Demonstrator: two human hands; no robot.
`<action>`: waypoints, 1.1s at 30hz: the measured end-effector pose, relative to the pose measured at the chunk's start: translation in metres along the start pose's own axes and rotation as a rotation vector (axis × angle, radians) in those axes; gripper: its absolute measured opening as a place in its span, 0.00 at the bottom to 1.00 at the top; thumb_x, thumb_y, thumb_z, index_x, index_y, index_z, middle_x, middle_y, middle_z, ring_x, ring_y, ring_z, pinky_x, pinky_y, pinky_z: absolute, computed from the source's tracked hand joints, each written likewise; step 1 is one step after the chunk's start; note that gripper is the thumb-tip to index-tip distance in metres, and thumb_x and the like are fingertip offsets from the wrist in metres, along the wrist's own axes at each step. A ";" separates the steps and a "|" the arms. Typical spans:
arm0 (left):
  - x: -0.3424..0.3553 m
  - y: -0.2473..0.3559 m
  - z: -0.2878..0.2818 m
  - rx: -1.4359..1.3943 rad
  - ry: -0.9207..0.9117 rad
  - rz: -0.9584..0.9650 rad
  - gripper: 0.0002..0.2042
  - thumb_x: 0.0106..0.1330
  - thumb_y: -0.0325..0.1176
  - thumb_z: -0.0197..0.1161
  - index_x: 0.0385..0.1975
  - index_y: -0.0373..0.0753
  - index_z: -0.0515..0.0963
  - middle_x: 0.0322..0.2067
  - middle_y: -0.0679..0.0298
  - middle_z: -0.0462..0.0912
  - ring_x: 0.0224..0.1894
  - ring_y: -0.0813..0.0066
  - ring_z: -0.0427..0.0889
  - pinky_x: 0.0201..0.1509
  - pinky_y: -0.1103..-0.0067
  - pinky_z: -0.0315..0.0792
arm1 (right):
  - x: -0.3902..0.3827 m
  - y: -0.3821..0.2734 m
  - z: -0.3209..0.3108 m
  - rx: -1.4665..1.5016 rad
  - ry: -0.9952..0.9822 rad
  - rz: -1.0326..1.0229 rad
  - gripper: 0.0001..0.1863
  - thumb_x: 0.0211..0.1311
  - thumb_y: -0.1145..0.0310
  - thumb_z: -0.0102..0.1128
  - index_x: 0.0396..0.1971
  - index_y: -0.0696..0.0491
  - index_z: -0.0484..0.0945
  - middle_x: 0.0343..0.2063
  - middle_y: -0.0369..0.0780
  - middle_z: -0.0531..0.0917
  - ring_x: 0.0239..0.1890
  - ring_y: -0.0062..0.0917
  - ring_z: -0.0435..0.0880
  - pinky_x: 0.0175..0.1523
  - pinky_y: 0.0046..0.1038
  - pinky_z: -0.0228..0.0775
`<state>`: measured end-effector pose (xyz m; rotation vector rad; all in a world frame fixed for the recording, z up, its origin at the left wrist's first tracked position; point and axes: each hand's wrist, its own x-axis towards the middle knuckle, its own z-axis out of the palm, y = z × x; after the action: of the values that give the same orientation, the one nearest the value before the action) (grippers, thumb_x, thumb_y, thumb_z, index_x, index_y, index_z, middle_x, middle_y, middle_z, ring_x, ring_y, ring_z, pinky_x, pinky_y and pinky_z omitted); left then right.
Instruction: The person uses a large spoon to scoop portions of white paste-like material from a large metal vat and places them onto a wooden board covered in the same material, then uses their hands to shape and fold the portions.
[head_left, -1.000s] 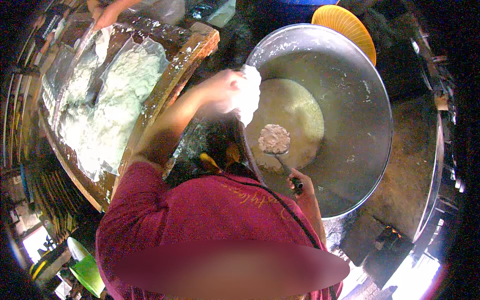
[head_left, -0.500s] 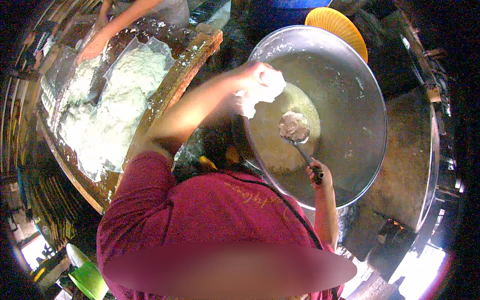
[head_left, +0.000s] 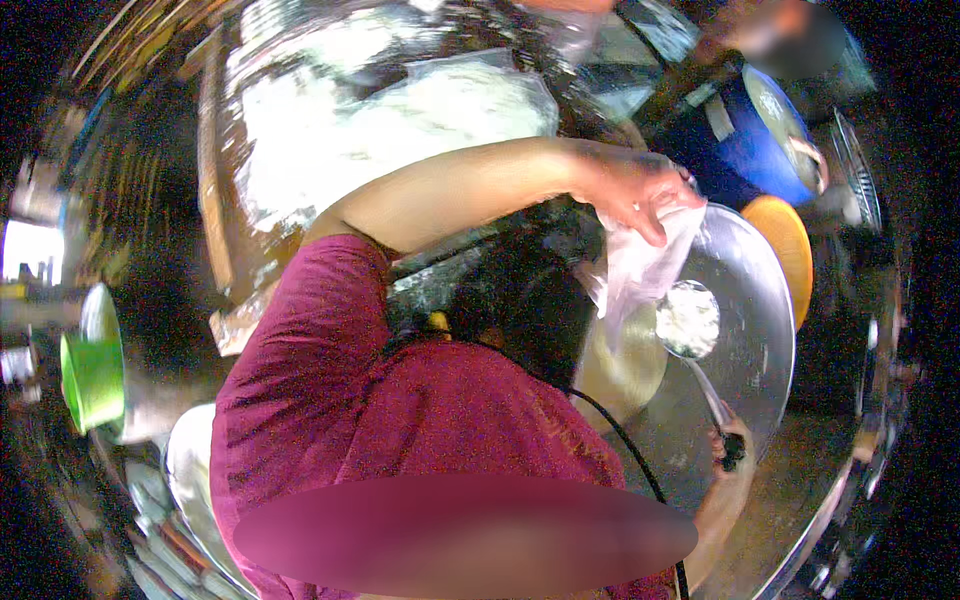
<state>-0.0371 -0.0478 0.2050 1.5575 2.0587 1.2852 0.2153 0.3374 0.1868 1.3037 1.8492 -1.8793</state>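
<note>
My left hand (head_left: 640, 195) grips a thin, whitish, see-through plastic bag (head_left: 635, 265) by its upper part, and the bag hangs down over the left side of a large metal pot (head_left: 770, 330). Pale yellowish liquid (head_left: 620, 375) shows in the bottom of the pot. On the right, my right hand (head_left: 730, 445) is closed round the dark handle of a metal ladle (head_left: 712, 390). White, lumpy stuff (head_left: 688, 320) heaps in the ladle's bowl, close beside the bag. Whether the bag holds anything is unclear.
A wooden table (head_left: 215, 190) bears white, crumbly masses (head_left: 450, 100) on plastic sheets at the upper left. Beyond the pot stand an orange basket (head_left: 782, 245) and a blue drum (head_left: 745, 150). A green bucket (head_left: 95, 380) and a pale basin (head_left: 195, 450) are at the left.
My view has turned, so the pot appears farther right. My left hand now lets the bag hang longer, and the filled ladle is nearer to it.
</note>
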 end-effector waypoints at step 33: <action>-0.414 0.047 0.057 0.517 1.233 -1.187 0.50 0.43 0.33 0.69 0.60 0.32 0.35 0.53 0.51 0.63 0.54 0.59 0.65 0.57 0.74 0.60 | -0.130 -0.108 0.474 -1.347 -0.931 -1.679 0.26 0.41 0.77 0.59 0.47 0.59 0.71 0.28 0.40 0.82 0.25 0.14 0.76 0.33 0.17 0.68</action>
<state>0.1938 -0.3793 0.0876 -0.8610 3.1974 1.2181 0.0122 -0.1153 0.2707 -1.5755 2.4909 -0.4262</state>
